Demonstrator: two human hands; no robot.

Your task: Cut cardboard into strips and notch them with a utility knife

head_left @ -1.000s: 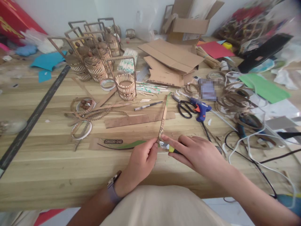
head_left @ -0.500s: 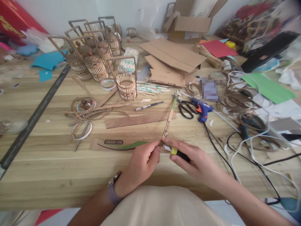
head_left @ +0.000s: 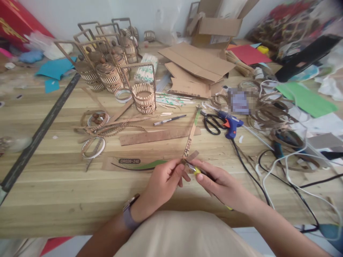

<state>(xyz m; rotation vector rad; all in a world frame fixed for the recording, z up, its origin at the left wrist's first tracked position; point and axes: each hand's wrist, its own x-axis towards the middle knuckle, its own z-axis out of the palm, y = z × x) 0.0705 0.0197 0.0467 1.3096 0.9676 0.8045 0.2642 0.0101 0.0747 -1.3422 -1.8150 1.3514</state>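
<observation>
My left hand (head_left: 160,182) pinches the near end of a long, narrow cardboard strip (head_left: 190,135) with green print, which slants up and away over the wooden table (head_left: 53,192). My right hand (head_left: 219,184) is closed on a utility knife (head_left: 197,170) with a yellow and black body, its blade tip at the strip's near end. A short piece of cardboard (head_left: 192,156) sticks out sideways by the blade. Under my hands lies a flat cardboard piece printed DR026-24E (head_left: 128,162).
Scissors (head_left: 210,123) and a blue glue gun (head_left: 229,125) lie beyond my right hand, with cables (head_left: 278,167) trailing to the right. A small bamboo basket (head_left: 144,98), more baskets (head_left: 107,71), a pen knife (head_left: 168,120), flat cardboard (head_left: 198,66) and coloured paper (head_left: 305,98) fill the back.
The strip's far end has swung slightly right. My right hand has turned the knife so the blade meets the strip's near end, and a short cardboard piece now sticks out there.
</observation>
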